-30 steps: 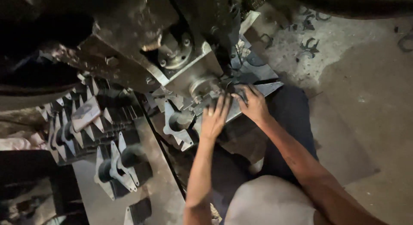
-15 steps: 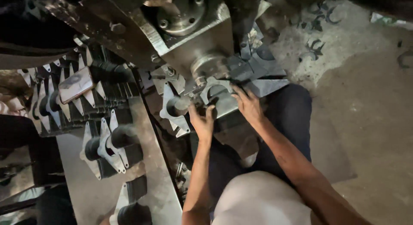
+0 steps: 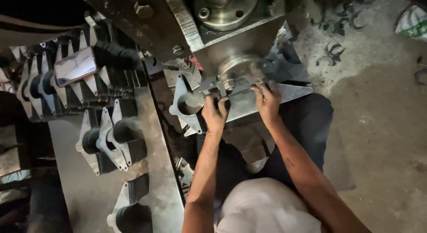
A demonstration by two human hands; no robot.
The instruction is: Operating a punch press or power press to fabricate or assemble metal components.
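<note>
Under the grey steel press block [image 3: 231,32] | flat grey metal flanged bracket [image 3: 242,101] lies on the bed, beneath both our hands | our left hand [image 3: 215,113] curled, fingers clamped on its near left edge | our right hand [image 3: 267,101] spread, fingers apart, pressing its top | both forearms reach forward from our lap.

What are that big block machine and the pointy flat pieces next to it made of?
Machine block: apparently steel, bare grey, dull sheen, bolted. Flat pieces: likely sheet metal, pale matt grey with sharp-cut edges; their dark round collars could be metal or rubber. The left hand and right hand press one under the block.
</note>
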